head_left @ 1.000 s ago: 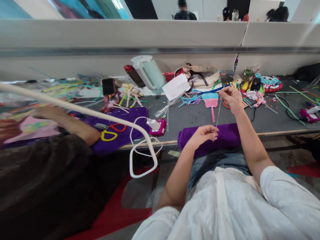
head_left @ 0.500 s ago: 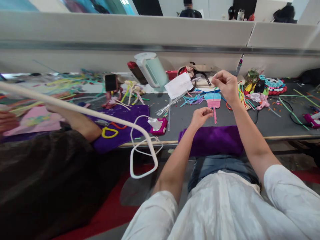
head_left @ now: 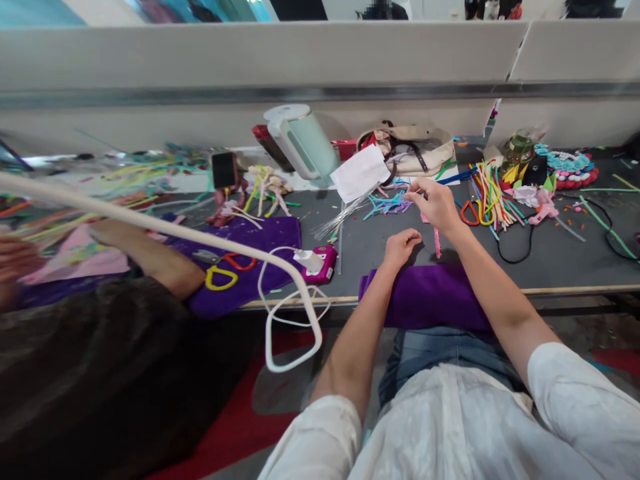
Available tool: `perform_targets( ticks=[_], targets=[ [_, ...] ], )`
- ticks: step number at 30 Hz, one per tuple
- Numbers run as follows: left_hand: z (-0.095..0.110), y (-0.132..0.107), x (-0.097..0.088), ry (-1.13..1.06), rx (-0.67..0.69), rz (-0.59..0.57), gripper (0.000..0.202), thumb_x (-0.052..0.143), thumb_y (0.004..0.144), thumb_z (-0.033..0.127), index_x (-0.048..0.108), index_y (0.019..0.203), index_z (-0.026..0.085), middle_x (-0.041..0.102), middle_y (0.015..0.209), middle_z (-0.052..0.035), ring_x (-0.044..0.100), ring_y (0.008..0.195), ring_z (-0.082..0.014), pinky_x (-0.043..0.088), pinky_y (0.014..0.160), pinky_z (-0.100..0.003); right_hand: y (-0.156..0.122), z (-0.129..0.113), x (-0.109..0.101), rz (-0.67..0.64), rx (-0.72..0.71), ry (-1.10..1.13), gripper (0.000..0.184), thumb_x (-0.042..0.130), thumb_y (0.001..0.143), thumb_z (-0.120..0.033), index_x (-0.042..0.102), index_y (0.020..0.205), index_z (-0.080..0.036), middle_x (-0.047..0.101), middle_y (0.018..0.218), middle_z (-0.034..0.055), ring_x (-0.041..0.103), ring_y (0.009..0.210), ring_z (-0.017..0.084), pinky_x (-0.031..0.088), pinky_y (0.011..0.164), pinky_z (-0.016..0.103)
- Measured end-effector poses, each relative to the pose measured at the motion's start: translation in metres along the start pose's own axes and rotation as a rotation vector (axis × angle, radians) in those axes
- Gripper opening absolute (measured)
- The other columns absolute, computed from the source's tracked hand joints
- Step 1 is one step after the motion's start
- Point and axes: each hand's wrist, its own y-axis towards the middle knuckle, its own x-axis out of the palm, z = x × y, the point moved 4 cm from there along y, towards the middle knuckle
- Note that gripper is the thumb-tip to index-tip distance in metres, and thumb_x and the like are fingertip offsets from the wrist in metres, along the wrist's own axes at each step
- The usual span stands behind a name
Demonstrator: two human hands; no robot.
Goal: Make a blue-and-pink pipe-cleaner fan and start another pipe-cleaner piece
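Note:
My right hand (head_left: 436,205) is raised over the desk, thumb and fingers pinched together; whatever they hold is too fine to make out. Below and nearer me is my left hand (head_left: 401,248), its fingertips also pressed together on something I cannot see. Between my hands and just right of the left one lies a pink fuzzy strip (head_left: 438,244), the stem of a pink-and-blue pipe-cleaner piece. Most of that piece is hidden behind my right hand. A folded purple cloth (head_left: 435,297) lies at the desk edge under my forearms.
Behind my hands are a white paper (head_left: 361,173), thin wires (head_left: 340,217) and an electric kettle (head_left: 303,143). To the right lie colourful pipe cleaners (head_left: 493,193) and scissors (head_left: 470,212). On the left stand a pink power strip (head_left: 323,263), a white lamp arm (head_left: 200,237) and a co-worker's arm (head_left: 150,257).
My right hand has come down and left, now covering most of the pink-and-blue piece. My left hand has drawn slightly away from the pink stem. The view has tilted slightly.

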Motion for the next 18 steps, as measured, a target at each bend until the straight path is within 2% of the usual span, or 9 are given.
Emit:
perform_targets(
  ticks=[3,6,11,15,18],
  targets=[
    [0.001,0.001,-0.002,0.051,-0.013,0.019,0.011,0.059,0.085,0.028,0.067,0.083,0.021,0.071,0.087,-0.0028,0.061,0.081,-0.0172,0.041,0.079,-0.027,0.005,0.004,-0.003,-0.001,-0.015,0.026,0.012,0.061,0.085,-0.028,0.061,0.075,-0.022,0.061,0.071,-0.0004,0.052,0.067,0.015,0.037,0.067,0.027],
    [-0.002,0.0,-0.004,0.066,-0.062,0.038,0.01,0.059,0.085,0.028,0.066,0.085,0.021,0.07,0.086,-0.0023,0.06,0.079,-0.0163,0.041,0.078,-0.026,0.018,0.019,0.0,0.016,0.02,0.103,0.009,0.062,0.084,-0.028,0.061,0.078,-0.022,0.061,0.071,-0.0014,0.053,0.068,0.015,0.038,0.066,0.026],
    [-0.011,-0.003,-0.009,0.027,-0.134,0.075,0.013,0.057,0.084,0.031,0.062,0.083,0.019,0.063,0.077,-0.0005,0.054,0.071,-0.0142,0.041,0.072,-0.025,0.053,0.06,0.014,0.028,0.095,0.289,0.008,0.063,0.081,-0.028,0.059,0.077,-0.022,0.058,0.063,-0.0038,0.053,0.063,0.014,0.04,0.064,0.026],
    [-0.016,-0.003,-0.011,-0.01,-0.18,0.022,0.021,0.058,0.083,0.038,0.061,0.08,0.018,0.059,0.073,0.0,0.051,0.068,-0.0132,0.04,0.068,-0.024,0.072,0.1,0.022,-0.003,0.201,0.418,0.013,0.067,0.074,-0.026,0.056,0.069,-0.021,0.058,0.059,-0.0039,0.053,0.059,0.013,0.041,0.061,0.026],
    [-0.01,0.002,-0.013,-0.021,-0.235,-0.038,0.023,0.062,0.081,0.04,0.061,0.081,0.017,0.061,0.074,-0.0007,0.053,0.069,-0.0134,0.041,0.067,-0.024,0.077,0.124,0.022,0.017,0.298,0.554,0.019,0.069,0.069,-0.025,0.051,0.064,-0.021,0.059,0.06,-0.0037,0.054,0.057,0.013,0.042,0.059,0.026]
  ],
)
